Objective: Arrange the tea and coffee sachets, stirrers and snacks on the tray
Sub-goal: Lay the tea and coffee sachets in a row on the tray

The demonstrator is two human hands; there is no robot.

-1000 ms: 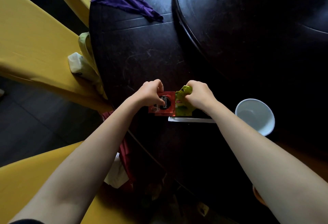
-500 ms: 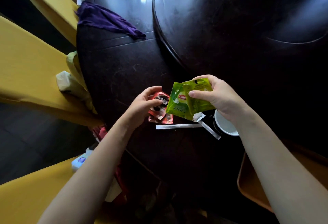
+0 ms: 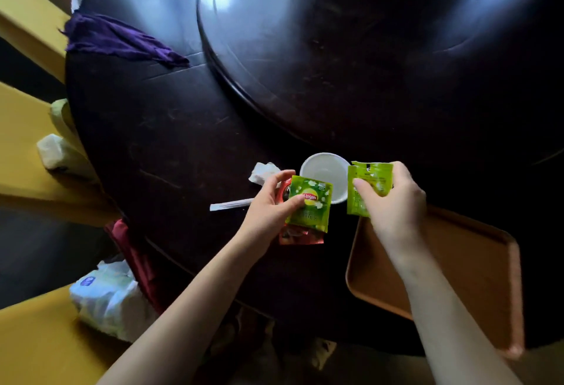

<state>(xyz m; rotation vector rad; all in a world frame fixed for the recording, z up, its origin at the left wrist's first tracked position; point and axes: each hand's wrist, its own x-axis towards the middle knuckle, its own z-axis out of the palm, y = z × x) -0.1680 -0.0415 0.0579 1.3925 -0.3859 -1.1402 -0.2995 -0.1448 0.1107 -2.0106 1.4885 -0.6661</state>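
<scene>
Your left hand [image 3: 270, 201] pinches a green tea sachet [image 3: 309, 203] stacked on red coffee sachets [image 3: 300, 236]; your right hand [image 3: 393, 198] grips a second green sachet [image 3: 367, 184] just above the far corner of the tray [image 3: 476, 265]. These packets look light, thin and slick, so pinch near the sealed edges. A wrapped stirrer [image 3: 230, 204] lies on the tabletop [image 3: 171, 140].

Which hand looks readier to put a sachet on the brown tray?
Probably the right hand: its green tea sachet hangs at the brown tray edge. The left hand holds sachets over the dark table.
</scene>
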